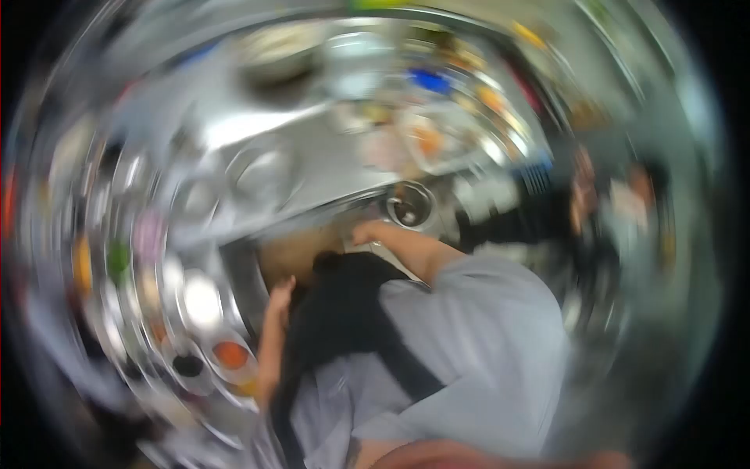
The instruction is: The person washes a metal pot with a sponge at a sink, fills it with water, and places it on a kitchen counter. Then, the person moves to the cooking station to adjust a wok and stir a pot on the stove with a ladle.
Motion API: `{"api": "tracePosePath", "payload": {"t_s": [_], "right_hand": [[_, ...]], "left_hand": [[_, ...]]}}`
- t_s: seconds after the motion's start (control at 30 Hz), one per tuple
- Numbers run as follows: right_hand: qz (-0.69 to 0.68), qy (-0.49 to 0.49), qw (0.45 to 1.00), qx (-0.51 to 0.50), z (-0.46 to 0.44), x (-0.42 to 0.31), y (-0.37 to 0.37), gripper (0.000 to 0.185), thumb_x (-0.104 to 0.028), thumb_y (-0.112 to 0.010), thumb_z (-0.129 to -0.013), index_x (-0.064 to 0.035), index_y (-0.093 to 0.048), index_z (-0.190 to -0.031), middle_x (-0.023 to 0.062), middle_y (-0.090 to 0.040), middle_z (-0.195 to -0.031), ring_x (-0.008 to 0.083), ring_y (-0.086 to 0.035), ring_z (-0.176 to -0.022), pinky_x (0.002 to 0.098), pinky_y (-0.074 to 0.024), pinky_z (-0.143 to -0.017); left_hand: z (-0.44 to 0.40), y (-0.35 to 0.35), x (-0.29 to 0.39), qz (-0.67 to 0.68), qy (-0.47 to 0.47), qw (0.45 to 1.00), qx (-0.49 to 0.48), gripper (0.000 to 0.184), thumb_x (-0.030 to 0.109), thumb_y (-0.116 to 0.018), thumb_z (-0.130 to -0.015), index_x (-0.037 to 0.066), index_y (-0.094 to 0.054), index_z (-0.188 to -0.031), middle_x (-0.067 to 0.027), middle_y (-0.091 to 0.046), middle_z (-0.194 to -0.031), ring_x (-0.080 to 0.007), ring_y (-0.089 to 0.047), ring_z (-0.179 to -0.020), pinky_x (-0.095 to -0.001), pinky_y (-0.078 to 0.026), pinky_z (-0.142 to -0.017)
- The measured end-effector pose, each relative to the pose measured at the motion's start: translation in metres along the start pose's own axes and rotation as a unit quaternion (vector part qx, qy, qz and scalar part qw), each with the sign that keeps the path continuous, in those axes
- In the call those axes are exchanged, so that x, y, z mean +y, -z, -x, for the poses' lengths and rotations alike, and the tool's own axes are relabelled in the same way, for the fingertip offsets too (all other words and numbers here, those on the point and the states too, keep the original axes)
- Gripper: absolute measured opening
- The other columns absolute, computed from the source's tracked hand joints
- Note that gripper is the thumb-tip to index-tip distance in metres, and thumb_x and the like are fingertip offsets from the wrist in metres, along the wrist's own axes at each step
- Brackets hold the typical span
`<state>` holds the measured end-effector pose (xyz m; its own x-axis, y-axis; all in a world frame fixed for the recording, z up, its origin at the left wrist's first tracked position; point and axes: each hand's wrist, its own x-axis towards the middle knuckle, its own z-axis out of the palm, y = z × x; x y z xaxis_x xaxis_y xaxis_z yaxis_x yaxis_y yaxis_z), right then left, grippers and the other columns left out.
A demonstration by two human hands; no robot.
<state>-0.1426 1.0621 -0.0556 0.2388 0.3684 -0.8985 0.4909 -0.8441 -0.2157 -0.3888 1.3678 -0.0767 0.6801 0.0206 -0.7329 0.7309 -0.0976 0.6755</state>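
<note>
Motion blur smears the whole head view. My right hand (366, 233) reaches forward in front of my body, just left of a round metal pot (410, 205) with something dark inside. A pale, flat surface lies under that hand; whether its fingers hold anything is unclear. Lower and to the left, my left hand (282, 294) is beside my black apron (344, 305), near the edge of a brown, board-like surface (301, 254). Its fingers are too blurred to read.
A steel counter (234, 117) runs ahead, carrying a round metal dish (266, 173), a pale bowl (358, 62) and a blue item (430, 80). Containers line the left, one with orange-red contents (230, 355). Another person's dark sleeve (516, 223) shows at right.
</note>
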Motion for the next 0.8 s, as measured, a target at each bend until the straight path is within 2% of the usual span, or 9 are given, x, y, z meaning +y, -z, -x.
{"api": "tracePosePath", "payload": {"t_s": [0.1, 0.17, 0.2, 0.33, 0.37, 0.43, 0.57, 0.63, 0.8], "right_hand": [[0.163, 0.237, 0.957, -0.027, -0.072, 0.011, 0.005, 0.047, -0.046, -0.052, -0.091, -0.0071, -0.071, -0.109, 0.0201, -0.069, -0.110, 0.0393, -0.064, -0.103, 0.0490, -0.0498, -0.093], [0.236, 0.196, 0.951, -0.050, -0.064, -0.033, 0.029, 0.046, -0.046, -0.055, -0.092, -0.0067, -0.070, -0.110, 0.0205, -0.069, -0.108, 0.0386, -0.064, -0.104, 0.0459, -0.0504, -0.091], [0.273, 0.200, 0.938, -0.071, -0.066, -0.047, 0.033, 0.043, -0.043, -0.055, -0.092, -0.0074, -0.070, -0.111, 0.0197, -0.068, -0.113, 0.0377, -0.064, -0.107, 0.0441, -0.0505, -0.092], [0.474, 0.304, 0.817, -0.127, -0.124, -0.079, 0.031, 0.036, -0.033, -0.052, -0.095, -0.0099, -0.069, -0.118, 0.0164, -0.066, -0.124, 0.0352, -0.061, -0.116, 0.0389, -0.0492, -0.098], [0.530, 0.380, 0.750, -0.113, -0.144, -0.084, 0.030, 0.036, -0.031, -0.051, -0.096, -0.0103, -0.069, -0.119, 0.0158, -0.066, -0.125, 0.0349, -0.060, -0.118, 0.0385, -0.0484, -0.099], [0.549, 0.308, 0.761, -0.158, -0.083, -0.168, 0.013, 0.039, -0.032, -0.051, -0.096, -0.0076, -0.067, -0.123, 0.0182, -0.066, -0.123, 0.0359, -0.059, -0.120, 0.0400, -0.0457, -0.102], [0.591, 0.355, 0.703, -0.175, -0.037, -0.275, -0.060, 0.049, -0.035, -0.053, -0.094, -0.0029, -0.061, -0.130, 0.0227, -0.062, -0.129, 0.0364, -0.058, -0.122, 0.0391, -0.0431, -0.105], [0.617, 0.378, 0.667, -0.178, -0.030, -0.320, -0.103, 0.050, -0.034, -0.053, -0.094, -0.0031, -0.059, -0.132, 0.0226, -0.063, -0.127, 0.0365, -0.058, -0.122, 0.0377, -0.0431, -0.105], [0.594, 0.436, 0.637, -0.226, 0.020, -0.430, -0.238, 0.045, -0.038, -0.052, -0.093, -0.0079, -0.066, -0.122, 0.0231, -0.070, -0.105, 0.0389, -0.066, -0.103, 0.0433, -0.0508, -0.092]], "left_hand": [[0.023, -0.020, -0.078, 0.006, 0.064, 0.981, 0.182, 0.071, 0.061, -0.047, -0.096, -0.003, -0.062, -0.124, -0.0260, -0.063, -0.124, -0.0376, -0.059, -0.120, -0.0457, -0.043, -0.102], [0.046, -0.058, -0.138, 0.115, 0.095, 0.926, 0.348, 0.067, 0.057, -0.043, -0.098, -0.004, -0.066, -0.110, -0.0276, -0.065, -0.117, -0.0400, -0.061, -0.113, -0.0461, -0.046, -0.097], [0.100, -0.066, -0.112, 0.135, 0.160, 0.928, 0.307, 0.061, 0.051, -0.047, -0.096, -0.005, -0.066, -0.110, -0.0283, -0.064, -0.118, -0.0410, -0.060, -0.114, -0.0455, -0.045, -0.098], [0.097, -0.204, -0.199, 0.391, 0.264, 0.617, 0.630, 0.039, 0.032, -0.055, -0.091, -0.004, -0.068, -0.100, -0.0243, -0.070, -0.095, -0.0391, -0.068, -0.086, -0.0467, -0.051, -0.084], [0.114, -0.225, -0.197, 0.417, 0.275, 0.581, 0.642, 0.039, 0.032, -0.055, -0.091, -0.004, -0.068, -0.100, -0.0243, -0.070, -0.095, -0.0391, -0.068, -0.086, -0.0467, -0.051, -0.084], [0.151, -0.263, -0.201, 0.717, 0.229, 0.399, 0.524, 0.031, 0.026, -0.058, -0.089, -0.002, -0.069, -0.099, -0.0213, -0.069, -0.092, -0.0292, -0.068, -0.089, -0.0442, -0.053, -0.076], [0.157, -0.336, -0.272, 0.774, 0.214, 0.206, 0.559, 0.041, 0.024, -0.061, -0.087, 0.001, -0.059, -0.121, -0.0195, -0.064, -0.106, -0.0244, -0.063, -0.100, -0.0397, -0.052, -0.069], [0.163, -0.339, -0.306, 0.721, 0.176, -0.038, 0.669, 0.051, 0.017, -0.060, -0.088, 0.008, -0.044, -0.136, -0.0129, -0.059, -0.085, -0.0220, -0.055, -0.062, -0.0348, -0.043, -0.047], [0.265, -0.312, -0.324, 0.732, 0.006, -0.222, 0.645, 0.071, 0.016, -0.063, -0.085, 0.014, -0.030, -0.148, -0.0104, -0.057, -0.088, -0.0262, -0.056, -0.075, -0.0418, -0.052, -0.076]]}}
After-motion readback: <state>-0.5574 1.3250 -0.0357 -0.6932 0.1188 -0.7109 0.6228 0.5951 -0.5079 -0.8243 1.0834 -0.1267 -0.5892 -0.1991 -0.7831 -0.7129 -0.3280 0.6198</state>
